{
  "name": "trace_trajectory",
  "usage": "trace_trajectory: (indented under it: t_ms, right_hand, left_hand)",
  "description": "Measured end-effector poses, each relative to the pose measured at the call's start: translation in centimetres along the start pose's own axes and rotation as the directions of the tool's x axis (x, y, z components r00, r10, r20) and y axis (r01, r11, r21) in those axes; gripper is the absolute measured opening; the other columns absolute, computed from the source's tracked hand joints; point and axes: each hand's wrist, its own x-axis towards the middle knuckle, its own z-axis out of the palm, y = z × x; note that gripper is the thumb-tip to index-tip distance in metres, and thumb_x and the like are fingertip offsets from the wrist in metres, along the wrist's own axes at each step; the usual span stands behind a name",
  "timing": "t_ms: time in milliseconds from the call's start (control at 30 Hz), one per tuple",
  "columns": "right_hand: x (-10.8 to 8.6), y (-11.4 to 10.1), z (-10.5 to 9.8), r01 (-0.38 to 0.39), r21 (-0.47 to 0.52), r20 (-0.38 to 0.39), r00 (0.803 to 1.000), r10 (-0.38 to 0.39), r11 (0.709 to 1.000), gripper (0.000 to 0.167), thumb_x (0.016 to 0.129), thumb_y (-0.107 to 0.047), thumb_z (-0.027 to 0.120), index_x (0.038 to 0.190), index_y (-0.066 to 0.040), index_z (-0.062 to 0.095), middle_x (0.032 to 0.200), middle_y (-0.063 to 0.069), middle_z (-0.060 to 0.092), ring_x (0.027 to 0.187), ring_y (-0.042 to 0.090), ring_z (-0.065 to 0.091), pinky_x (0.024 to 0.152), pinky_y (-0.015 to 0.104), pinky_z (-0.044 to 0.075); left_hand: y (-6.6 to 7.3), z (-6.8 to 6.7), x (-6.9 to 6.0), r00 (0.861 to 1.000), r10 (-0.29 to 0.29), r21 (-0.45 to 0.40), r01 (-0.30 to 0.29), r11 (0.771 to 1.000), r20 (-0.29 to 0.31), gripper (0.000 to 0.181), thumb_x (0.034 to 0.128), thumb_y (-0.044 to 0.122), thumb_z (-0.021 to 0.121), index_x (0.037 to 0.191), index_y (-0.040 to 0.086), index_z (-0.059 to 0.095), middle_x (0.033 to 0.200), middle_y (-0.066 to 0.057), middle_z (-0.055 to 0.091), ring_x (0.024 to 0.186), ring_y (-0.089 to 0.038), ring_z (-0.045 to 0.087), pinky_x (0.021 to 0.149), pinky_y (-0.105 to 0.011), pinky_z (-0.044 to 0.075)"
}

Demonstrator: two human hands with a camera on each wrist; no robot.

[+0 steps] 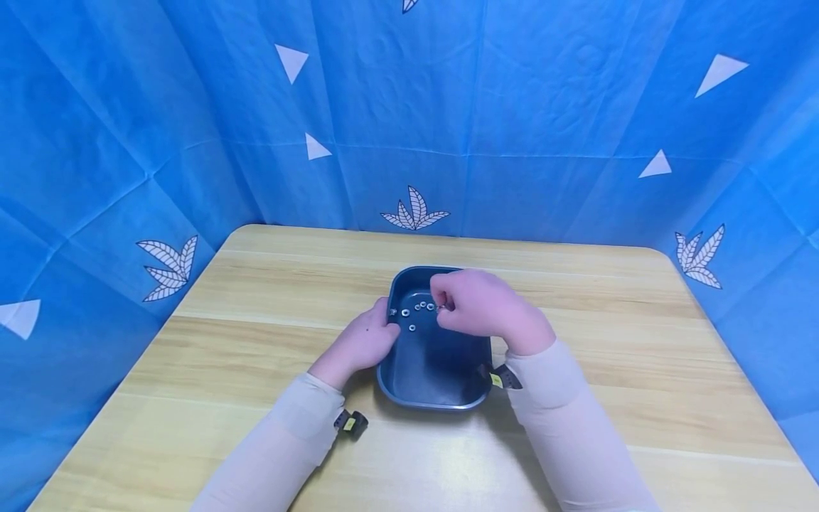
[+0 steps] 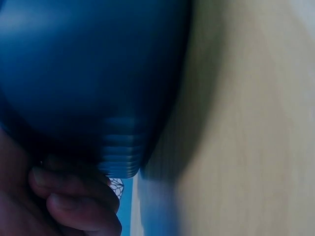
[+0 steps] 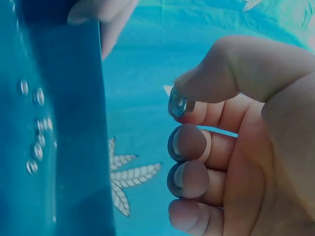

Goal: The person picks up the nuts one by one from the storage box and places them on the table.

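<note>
A dark blue rectangular tray (image 1: 438, 370) with rounded corners is in the middle of the head view. My left hand (image 1: 365, 338) grips its left side, thumb over the rim; in the left wrist view its fingers (image 2: 83, 211) curl against the outer wall. Above the tray's right far part is my right hand (image 1: 483, 302). Its thumb and index finger pinch a small metal nut (image 3: 177, 102), clearest in the right wrist view; the other fingers are curled. Several small metal nuts (image 1: 406, 313) lie scattered toward the tray's far end.
The light wooden table (image 1: 256, 355) stretches out on both sides of the tray. A blue curtain (image 1: 537, 114) with white leaf and triangle prints hangs behind and beside it. Each wrist wears a dark strap with a small device (image 1: 352, 424).
</note>
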Motion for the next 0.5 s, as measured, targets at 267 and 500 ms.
trace_trajectory:
  t_ms: [267,500]
  right_hand:
    - [-1.3,0.8,-1.4,-0.037,0.041,-0.039,0.998,0.039,0.998,0.007,0.082,-0.014,0.063,0.086,-0.018,0.058,0.063,-0.004,0.049,0.062,0.016,0.051,0.058,0.033,0.042]
    - [-2.0,1.8,-2.2,-0.061,0.065,-0.053,0.997,0.064,0.996,0.008,0.082,-0.011,0.060,0.086,-0.017,0.056,0.063,-0.003,0.046,0.059,0.018,0.048,0.058,0.035,0.041]
  left_hand:
    - [-0.1,0.1,0.0,1.000,0.001,-0.004,-0.001,1.000,-0.001,0.054,0.1024,0.024,0.045,0.152,0.005,0.035,0.146,-0.015,0.052,0.129,-0.031,0.053,0.106,-0.054,0.042]
    - [-0.2,0.2,0.1,1.000,0.005,-0.009,-0.005,1.000,0.002,0.055,0.1028,0.024,0.044,0.153,0.005,0.034,0.148,-0.015,0.051,0.132,-0.032,0.051,0.107,-0.055,0.041]
